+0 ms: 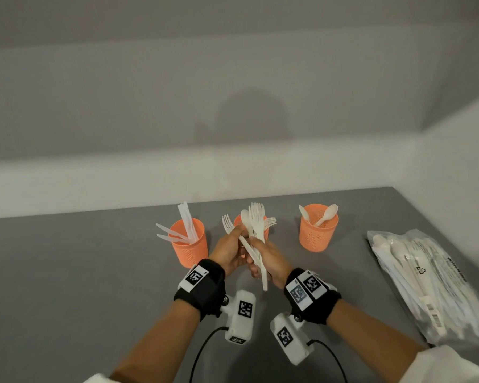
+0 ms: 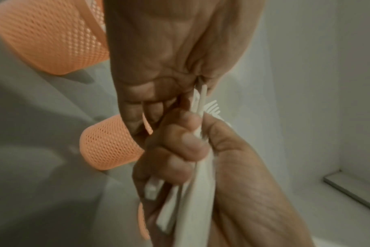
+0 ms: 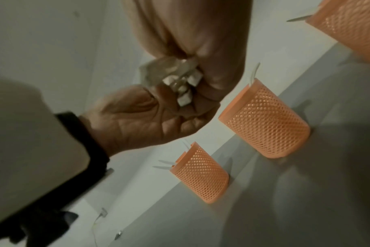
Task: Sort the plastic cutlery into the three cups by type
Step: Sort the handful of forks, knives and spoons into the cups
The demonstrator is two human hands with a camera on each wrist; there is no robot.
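At the left of the grey table (image 1: pixel 67 272), bare tabletop runs out to the frame's edge. Next comes the left cup (image 1: pixel 190 243), orange mesh, holding knives (image 1: pixel 187 221) that lean out over its rim. Just right of it, the left hand (image 1: pixel 227 250) pinches a single fork (image 1: pixel 227 223) by its neck, tines up and tilted left. The fork's handle crosses down into the bundle of cutlery (image 1: pixel 256 225), mostly forks with a spoon among them, which the right hand (image 1: pixel 271 261) grips by the handles in a closed fist; the handle ends stick out below the fist. Both hands hover above the table, directly in front of the middle cup (image 1: pixel 237 221), hiding most of it; forks rise from it behind the bundle. Well apart to the right stands the right cup (image 1: pixel 318 228), with two spoons (image 1: pixel 325 214) in it and open tabletop all around. Farther right, a clear plastic bag (image 1: pixel 426 277) of more white cutlery lies flat near the table's right edge. A pale wall ledge (image 1: pixel 205 172) runs along the far edge behind the cups. Near the person, wrist-mounted camera units and their black cables hang over bare table.
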